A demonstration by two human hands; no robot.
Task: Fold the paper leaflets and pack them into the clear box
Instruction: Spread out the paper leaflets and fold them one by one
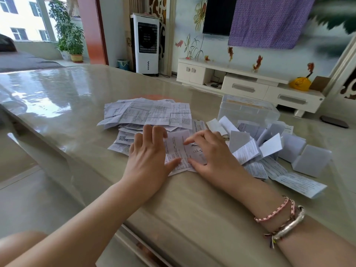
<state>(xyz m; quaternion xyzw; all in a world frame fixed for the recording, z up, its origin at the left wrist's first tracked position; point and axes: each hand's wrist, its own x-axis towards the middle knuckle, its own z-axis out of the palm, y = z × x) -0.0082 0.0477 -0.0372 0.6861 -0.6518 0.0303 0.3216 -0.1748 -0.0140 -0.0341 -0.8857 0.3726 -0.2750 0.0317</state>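
One printed leaflet (178, 149) lies on the glossy table (77, 105) between my hands. My left hand (149, 157) lies flat on its left side, fingers straight, thumb pressing its lower edge. My right hand (209, 153) presses its right side, index finger pointing across the sheet. Behind them lies a heap of unfolded leaflets (148, 113). To the right spreads a pile of folded leaflets (273, 151). The clear box (248, 110) stands behind that pile near the table's far right edge.
The table's near-left edge runs diagonally past my left forearm. Beyond the table stand a white air cooler (147, 43), a white TV cabinet (250, 84) and potted plants (70, 35) by the window. Bracelets circle my right wrist.
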